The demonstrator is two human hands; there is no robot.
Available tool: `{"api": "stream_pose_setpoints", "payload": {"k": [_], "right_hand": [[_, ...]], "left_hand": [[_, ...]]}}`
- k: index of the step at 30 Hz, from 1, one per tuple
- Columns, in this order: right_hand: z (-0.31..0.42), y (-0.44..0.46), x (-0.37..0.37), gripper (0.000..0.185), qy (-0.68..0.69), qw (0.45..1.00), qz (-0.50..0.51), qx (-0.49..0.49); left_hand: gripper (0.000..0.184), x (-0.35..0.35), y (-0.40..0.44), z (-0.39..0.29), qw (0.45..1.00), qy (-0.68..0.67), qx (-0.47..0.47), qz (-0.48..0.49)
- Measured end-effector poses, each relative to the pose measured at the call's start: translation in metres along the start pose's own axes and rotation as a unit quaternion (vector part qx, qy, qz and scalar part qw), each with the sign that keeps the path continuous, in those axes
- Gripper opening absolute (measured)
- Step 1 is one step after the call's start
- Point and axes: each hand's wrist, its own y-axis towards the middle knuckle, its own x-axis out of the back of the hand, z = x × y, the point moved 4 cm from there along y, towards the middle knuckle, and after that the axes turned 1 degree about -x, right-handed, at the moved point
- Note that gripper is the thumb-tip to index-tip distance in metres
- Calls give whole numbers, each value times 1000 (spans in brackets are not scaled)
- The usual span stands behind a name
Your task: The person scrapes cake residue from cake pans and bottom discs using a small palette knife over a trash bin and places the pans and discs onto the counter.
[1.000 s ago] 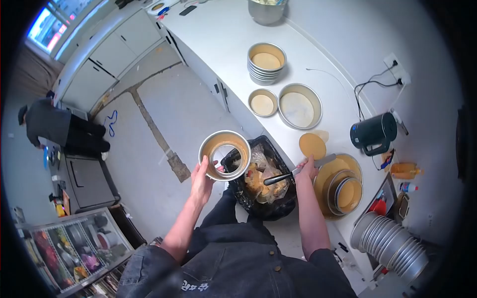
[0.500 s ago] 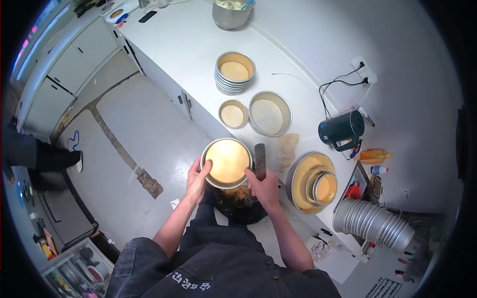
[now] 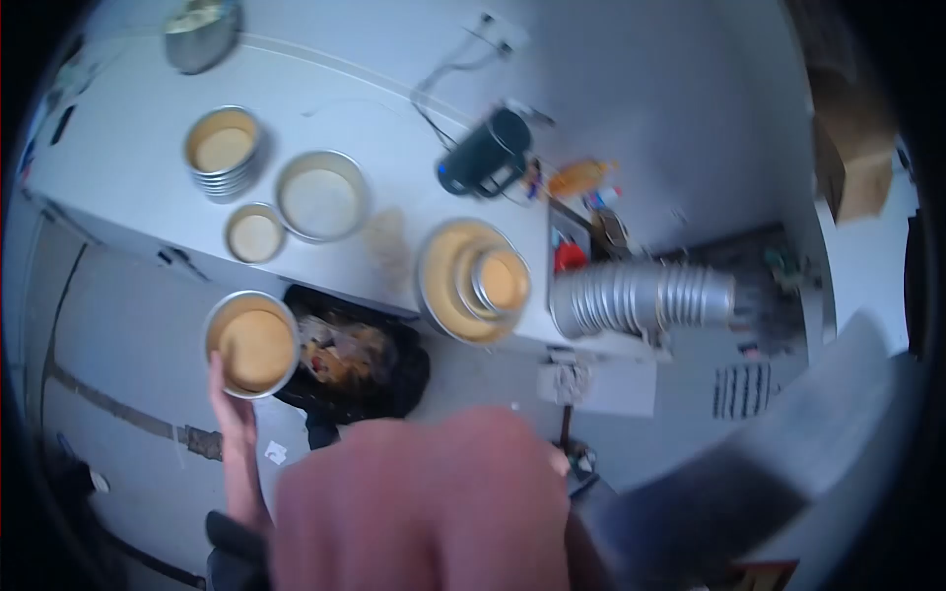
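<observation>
My left hand (image 3: 232,409) grips a round metal cake tin (image 3: 212,340) by its side, with the thumb over the rim. A flat golden cake layer (image 3: 258,345) lies inside it. Large and blurred in the foreground, my right hand (image 3: 424,502) is closed in a fist, close to the camera. From it a wide flat-bladed spatula (image 3: 749,443) reaches to the right; its handle is hidden. Beside the held tin is a black-lined bin (image 3: 399,379) with scraps in it. A small tin (image 3: 255,233) and a larger tin (image 3: 320,197) stand on the counter above.
The white counter (image 3: 128,128) carries stacked tins (image 3: 222,153), nested tins with golden cake (image 3: 473,281), a dark green hand mixer (image 3: 488,153) and a metal bowl (image 3: 200,37). A long row of nested tins (image 3: 641,297) lies at its right end.
My view has swung right. My right hand has left the tin and risen close to the camera with the spatula. My left hand now holds the tin alone, beside the bin.
</observation>
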Motion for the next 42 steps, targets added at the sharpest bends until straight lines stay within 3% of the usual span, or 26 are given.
{"api": "stream_pose_setpoints", "payload": {"k": [1, 2, 11, 15, 24, 35, 37, 41, 42], "right_hand": [[6, -6, -1, 43, -23, 1000, -17, 11], [10, -10, -2, 43, -41, 999, -27, 17], [14, -17, -5, 42, -99, 993, -68, 23], [5, -13, -6, 41, -101, 992, -74, 25], [-2, -11, -3, 40, -129, 986, -101, 14], [-4, -3, -4, 39, -148, 981, -122, -19], [-2, -4, -7, 39, -151, 980, -131, -21], [3, -7, -14, 38, -159, 976, -146, -24], [4, -7, -16, 38, -162, 975, -149, -22]], "left_hand": [[67, -6, -2, -10, 996, 84, -29, -13], [66, -16, -7, -17, 997, 24, 59, -31], [60, -6, 5, -30, 999, 38, 33, 6], [59, -8, 5, -27, 999, 31, 18, -32], [56, -10, 10, -29, 999, 22, 30, 1], [57, -1, 26, -36, 999, 13, -28, -10], [59, -17, 36, -51, 999, 3, 3, -35], [61, -56, 82, -88, 997, 22, -65, 47], [63, -73, 90, -104, 996, 49, -75, 31]]}}
